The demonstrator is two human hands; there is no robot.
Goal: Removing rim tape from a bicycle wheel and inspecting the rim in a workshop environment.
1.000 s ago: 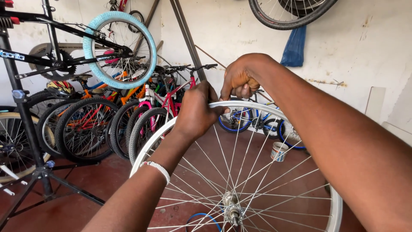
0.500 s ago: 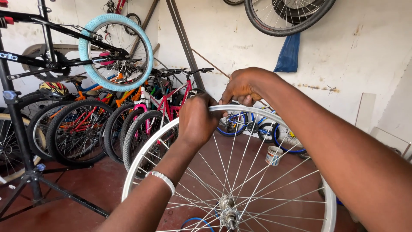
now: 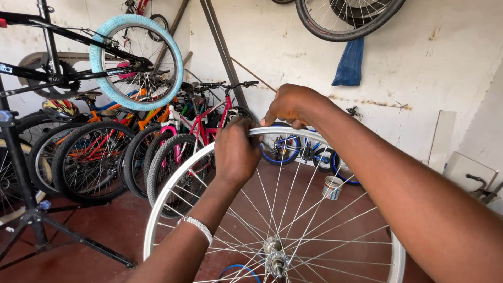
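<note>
fingers of left hand curled over top of bare silver rim, clamped on it; same grip as half a second ago, though nudged slightly rightward along the arc. fingers of right hand pinched together on the rim's top edge, just beside the left hand, nearly touching it; whether something small sits between them cannot be told. rim upright, right in front, crown under both hands, spokes fanning down to hub well below the fingers. white beaded bracelet on left wrist. behind: row of parked bicycles, light-blue tyre on a bike in a stand, blue bag hung on white wall.
</note>
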